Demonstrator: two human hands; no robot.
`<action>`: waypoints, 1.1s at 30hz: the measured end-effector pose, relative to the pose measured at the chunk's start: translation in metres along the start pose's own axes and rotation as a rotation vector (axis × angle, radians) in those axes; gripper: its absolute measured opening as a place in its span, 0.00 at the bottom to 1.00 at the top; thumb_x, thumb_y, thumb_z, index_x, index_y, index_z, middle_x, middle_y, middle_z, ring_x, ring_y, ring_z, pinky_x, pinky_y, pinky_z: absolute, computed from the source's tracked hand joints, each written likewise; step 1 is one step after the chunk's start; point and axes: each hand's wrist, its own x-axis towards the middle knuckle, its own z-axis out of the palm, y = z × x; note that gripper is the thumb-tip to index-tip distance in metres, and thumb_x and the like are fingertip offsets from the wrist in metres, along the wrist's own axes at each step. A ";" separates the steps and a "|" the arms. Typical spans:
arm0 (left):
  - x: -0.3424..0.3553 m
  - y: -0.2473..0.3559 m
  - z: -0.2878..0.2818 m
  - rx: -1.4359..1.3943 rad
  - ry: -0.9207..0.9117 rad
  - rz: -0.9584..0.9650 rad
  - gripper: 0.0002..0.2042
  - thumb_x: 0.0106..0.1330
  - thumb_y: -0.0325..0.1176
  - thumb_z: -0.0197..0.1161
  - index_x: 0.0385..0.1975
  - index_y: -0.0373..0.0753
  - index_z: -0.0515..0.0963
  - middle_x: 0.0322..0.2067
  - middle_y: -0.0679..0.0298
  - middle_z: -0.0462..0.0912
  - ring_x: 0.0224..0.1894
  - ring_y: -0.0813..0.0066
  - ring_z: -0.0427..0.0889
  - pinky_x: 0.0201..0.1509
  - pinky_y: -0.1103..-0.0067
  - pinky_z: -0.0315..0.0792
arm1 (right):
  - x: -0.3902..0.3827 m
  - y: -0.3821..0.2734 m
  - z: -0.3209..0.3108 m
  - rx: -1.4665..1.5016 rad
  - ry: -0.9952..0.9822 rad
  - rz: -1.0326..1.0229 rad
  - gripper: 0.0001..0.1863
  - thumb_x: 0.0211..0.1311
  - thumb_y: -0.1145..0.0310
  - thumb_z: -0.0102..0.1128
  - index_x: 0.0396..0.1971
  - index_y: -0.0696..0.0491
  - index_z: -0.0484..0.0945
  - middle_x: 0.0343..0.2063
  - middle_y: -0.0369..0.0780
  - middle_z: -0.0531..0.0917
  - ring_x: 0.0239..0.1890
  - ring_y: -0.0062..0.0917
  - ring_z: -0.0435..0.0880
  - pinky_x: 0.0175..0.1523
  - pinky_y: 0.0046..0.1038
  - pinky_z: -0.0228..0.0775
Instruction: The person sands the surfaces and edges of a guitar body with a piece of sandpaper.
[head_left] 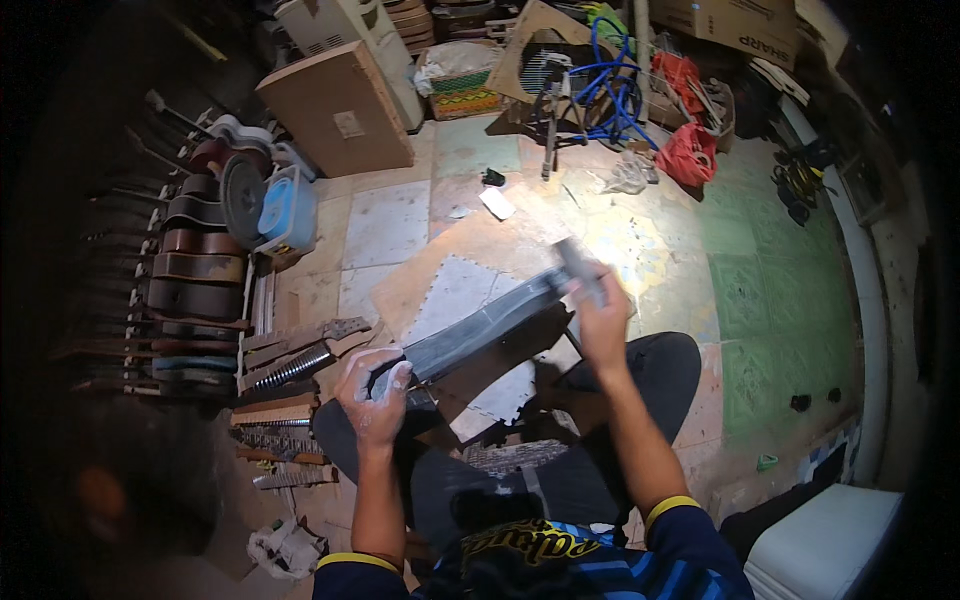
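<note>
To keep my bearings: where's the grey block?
In the head view, just right of centre: the grey block is in the right hand, by the right end of the dark curved workpiece.

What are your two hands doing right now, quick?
Left hand: closed on the near end of a dark, dusty piece.
Right hand: closed on a grey block, blurred, at the piece's far end.

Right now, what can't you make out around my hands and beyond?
Grey block in your right hand: blurred in the head view; I can't tell whether it touches the long dark piece.
Far side of the long dark piece: hidden in the head view by the piece itself.
Cardboard box: cut off by the head view's top edge.
</note>
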 end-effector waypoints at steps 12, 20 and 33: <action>0.033 0.027 0.015 -0.002 -0.411 0.160 0.12 0.52 0.29 0.79 0.35 0.34 0.87 0.40 0.54 0.86 0.46 0.58 0.85 0.51 0.68 0.77 | -0.039 -0.013 0.048 0.292 -0.474 0.262 0.14 0.69 0.69 0.68 0.51 0.56 0.82 0.36 0.32 0.83 0.38 0.13 0.79 0.45 0.22 0.74; 0.032 0.015 0.027 -0.125 -0.260 0.164 0.09 0.56 0.30 0.78 0.31 0.33 0.85 0.39 0.51 0.87 0.52 0.54 0.84 0.56 0.65 0.76 | -0.024 0.100 -0.049 -0.139 -0.622 0.521 0.20 0.66 0.58 0.69 0.51 0.57 0.83 0.45 0.42 0.88 0.47 0.27 0.86 0.50 0.34 0.78; 0.066 0.060 0.036 0.114 -0.217 -0.050 0.10 0.70 0.33 0.69 0.35 0.31 0.81 0.26 0.56 0.86 0.29 0.61 0.86 0.37 0.69 0.76 | -0.043 0.187 -0.055 -1.032 -0.030 0.660 0.33 0.50 0.59 0.77 0.52 0.63 0.76 0.50 0.54 0.80 0.56 0.55 0.78 0.62 0.49 0.73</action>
